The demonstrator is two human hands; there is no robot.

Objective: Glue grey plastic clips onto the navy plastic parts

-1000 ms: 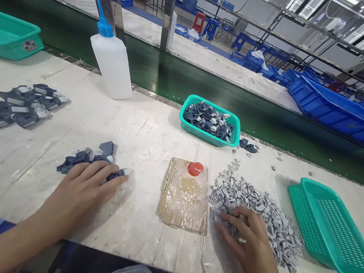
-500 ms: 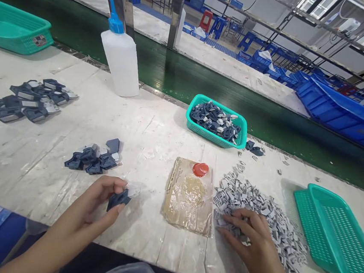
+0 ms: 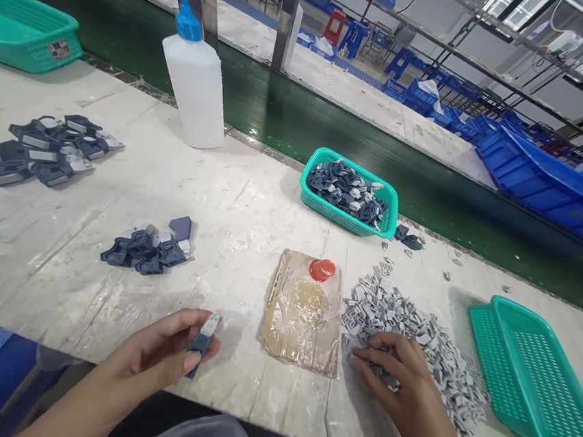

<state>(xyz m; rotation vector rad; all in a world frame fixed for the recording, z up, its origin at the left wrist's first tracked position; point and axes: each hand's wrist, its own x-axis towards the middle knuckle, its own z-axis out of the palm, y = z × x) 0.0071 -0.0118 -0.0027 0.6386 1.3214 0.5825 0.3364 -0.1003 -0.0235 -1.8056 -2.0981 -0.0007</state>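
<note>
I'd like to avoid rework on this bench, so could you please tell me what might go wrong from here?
The dark blue plastic part is pinched only at the fingertips of the left hand near the table edge, so it might drop off. The right hand rests in the loose pile of small grey plastic clips; a sweep could push some onto the glue-smeared cardboard pad.

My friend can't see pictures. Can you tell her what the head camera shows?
A left hand holds a small dark blue part above a white table, while the right hand rests on a pile of grey pieces. Between them lies a glue-smeared card.
</note>
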